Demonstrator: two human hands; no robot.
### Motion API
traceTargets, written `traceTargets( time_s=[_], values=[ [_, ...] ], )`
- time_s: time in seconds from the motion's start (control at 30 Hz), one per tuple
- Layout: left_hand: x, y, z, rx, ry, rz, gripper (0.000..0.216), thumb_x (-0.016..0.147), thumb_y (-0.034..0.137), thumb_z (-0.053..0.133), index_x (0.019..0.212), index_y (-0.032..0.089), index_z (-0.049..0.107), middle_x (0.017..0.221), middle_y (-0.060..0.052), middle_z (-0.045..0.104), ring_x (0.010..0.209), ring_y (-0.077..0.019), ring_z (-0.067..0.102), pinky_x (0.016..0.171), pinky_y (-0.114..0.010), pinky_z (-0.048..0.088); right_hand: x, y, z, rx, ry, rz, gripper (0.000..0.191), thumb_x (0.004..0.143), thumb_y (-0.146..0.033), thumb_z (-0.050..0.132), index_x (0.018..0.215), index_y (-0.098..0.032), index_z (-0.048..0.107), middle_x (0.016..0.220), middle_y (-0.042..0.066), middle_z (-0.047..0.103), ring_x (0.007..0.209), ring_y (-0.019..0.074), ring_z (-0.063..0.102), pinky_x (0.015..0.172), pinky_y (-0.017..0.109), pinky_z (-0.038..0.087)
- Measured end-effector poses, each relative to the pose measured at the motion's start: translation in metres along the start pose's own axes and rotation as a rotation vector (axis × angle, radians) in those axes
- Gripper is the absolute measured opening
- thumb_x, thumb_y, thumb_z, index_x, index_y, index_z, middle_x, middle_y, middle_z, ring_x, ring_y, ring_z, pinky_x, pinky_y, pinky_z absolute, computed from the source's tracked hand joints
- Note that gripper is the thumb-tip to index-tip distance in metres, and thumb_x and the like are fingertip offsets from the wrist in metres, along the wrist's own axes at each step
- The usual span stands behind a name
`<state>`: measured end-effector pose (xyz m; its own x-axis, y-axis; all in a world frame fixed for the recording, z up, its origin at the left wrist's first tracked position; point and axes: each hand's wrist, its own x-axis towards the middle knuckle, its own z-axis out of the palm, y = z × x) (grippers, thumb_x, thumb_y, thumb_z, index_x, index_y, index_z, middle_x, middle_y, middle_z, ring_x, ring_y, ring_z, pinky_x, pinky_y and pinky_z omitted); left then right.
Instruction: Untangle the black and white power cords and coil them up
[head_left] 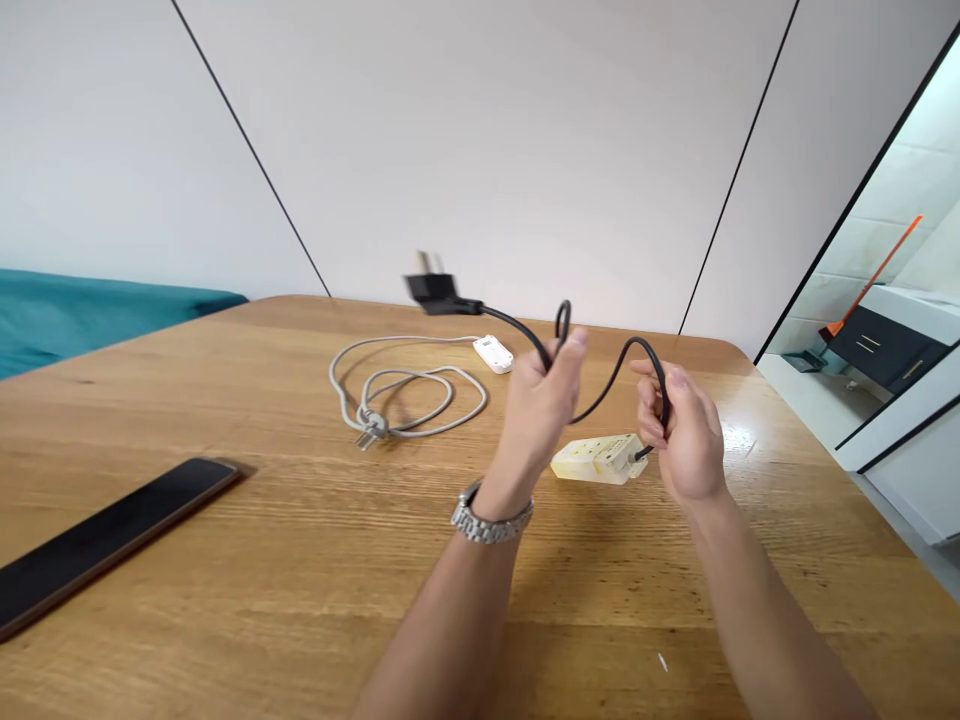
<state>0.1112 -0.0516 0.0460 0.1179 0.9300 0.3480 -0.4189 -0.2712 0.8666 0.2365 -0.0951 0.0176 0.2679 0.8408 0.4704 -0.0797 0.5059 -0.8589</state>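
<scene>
Your left hand pinches a small loop of the black cord, your right hand grips it above the power strip at the left hand's 4 o'clock, so lay even loops without yanking the plug at 10 o'clock.

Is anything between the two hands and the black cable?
Nothing visible: the left hand and the right hand both grip the black cable directly. The grey cable lies apart, farther back on the table.
</scene>
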Motion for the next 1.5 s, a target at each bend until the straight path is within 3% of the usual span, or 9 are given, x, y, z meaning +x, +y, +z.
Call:
traceTargets(
  time_s=[0.13,0.23,0.4,0.57,0.77,0.9,1.03,1.33,1.5],
  values=[
    [-0.009,-0.023,0.019,0.146,-0.110,-0.017,0.052,0.079,0.059,0.065,0.059,0.019,0.038,0.050,0.008,0.027,0.044,-0.0046,0.021,0.040,-0.019,0.018,-0.003,0.001,0.000,-0.400,0.023,-0.305,0.055,0.097,-0.063,0.030,0.112,-0.024,0.066,0.104,0.008,0.062,0.095,0.0207,0.058,0.076,0.036,0.050],
    [-0.014,-0.028,0.025,0.233,-0.200,0.022,0.047,0.081,0.054,0.065,0.062,0.018,0.041,0.055,0.006,0.033,0.051,-0.0062,0.029,0.046,-0.020,0.024,-0.003,-0.005,-0.004,-0.594,-0.066,-0.438,0.063,0.099,-0.062,0.016,0.111,-0.025,0.065,0.111,0.009,0.064,0.120,0.0264,0.051,0.100,0.047,0.042],
    [-0.021,-0.026,0.027,0.167,-0.353,-0.083,0.052,0.082,0.055,0.063,0.057,0.018,0.037,0.053,0.006,0.031,0.049,-0.0059,0.025,0.045,-0.021,0.021,-0.003,-0.020,-0.011,-0.827,-0.090,-0.463,0.068,0.098,-0.064,0.014,0.095,-0.021,0.067,0.106,0.011,0.064,0.112,0.0264,0.054,0.096,0.047,0.042],
    [-0.018,-0.016,0.027,-0.091,-0.146,-0.117,0.057,0.081,0.054,0.066,0.055,0.019,0.030,0.051,0.007,0.026,0.045,-0.0049,0.021,0.041,-0.020,0.017,-0.004,-0.022,-0.011,-0.692,0.118,-0.542,0.045,0.095,-0.059,0.041,0.081,-0.021,0.059,0.083,0.005,0.061,0.082,0.0197,0.057,0.073,0.036,0.046],
    [-0.005,-0.002,0.016,-0.517,0.228,-0.130,0.061,0.090,0.046,0.059,0.053,0.019,0.019,0.046,0.009,0.016,0.038,-0.0051,0.018,0.037,-0.019,0.020,-0.003,-0.015,-0.015,-0.754,-0.442,-0.019,0.041,0.078,-0.059,0.067,0.081,-0.021,0.054,0.076,0.000,0.060,0.068,0.0143,0.053,0.059,0.027,0.040],
    [0.000,0.001,0.007,-0.697,0.289,-0.139,0.061,0.095,0.047,0.050,0.051,0.019,0.019,0.042,0.008,0.015,0.033,-0.0052,0.017,0.034,-0.020,0.015,0.005,0.003,-0.018,-0.952,-0.619,0.205,0.050,0.063,-0.047,0.083,0.099,-0.021,0.059,0.102,0.005,0.066,0.091,0.0227,0.059,0.075,0.035,0.046],
    [0.005,-0.003,0.002,-0.800,0.314,-0.150,0.060,0.100,0.043,0.039,0.049,0.019,0.017,0.040,0.007,0.014,0.030,-0.0059,0.016,0.032,-0.020,0.013,0.018,0.028,-0.031,-0.643,-0.871,0.391,0.051,0.069,-0.037,0.078,0.114,-0.021,0.060,0.106,0.004,0.069,0.094,0.0214,0.063,0.081,0.035,0.049],
    [0.024,-0.047,-0.009,-0.894,0.037,-0.524,0.063,0.099,0.052,0.033,0.048,0.021,0.011,0.040,0.008,0.009,0.028,-0.0044,0.012,0.030,-0.017,0.008,0.028,0.006,-0.088,-0.723,-0.790,0.452,0.054,0.078,-0.049,0.069,0.123,-0.020,0.064,0.115,0.010,0.070,0.101,0.0242,0.065,0.084,0.035,0.050],
    [0.027,-0.080,-0.008,-0.897,-0.003,-0.682,0.063,0.098,0.061,0.023,0.051,0.021,0.012,0.041,0.008,0.011,0.027,-0.0050,0.016,0.030,-0.016,0.009,0.024,-0.012,-0.092,-0.861,-0.900,0.544,0.051,0.079,-0.055,0.065,0.115,-0.019,0.071,0.094,0.005,0.074,0.085,0.0228,0.064,0.070,0.030,0.047]
  ],
)
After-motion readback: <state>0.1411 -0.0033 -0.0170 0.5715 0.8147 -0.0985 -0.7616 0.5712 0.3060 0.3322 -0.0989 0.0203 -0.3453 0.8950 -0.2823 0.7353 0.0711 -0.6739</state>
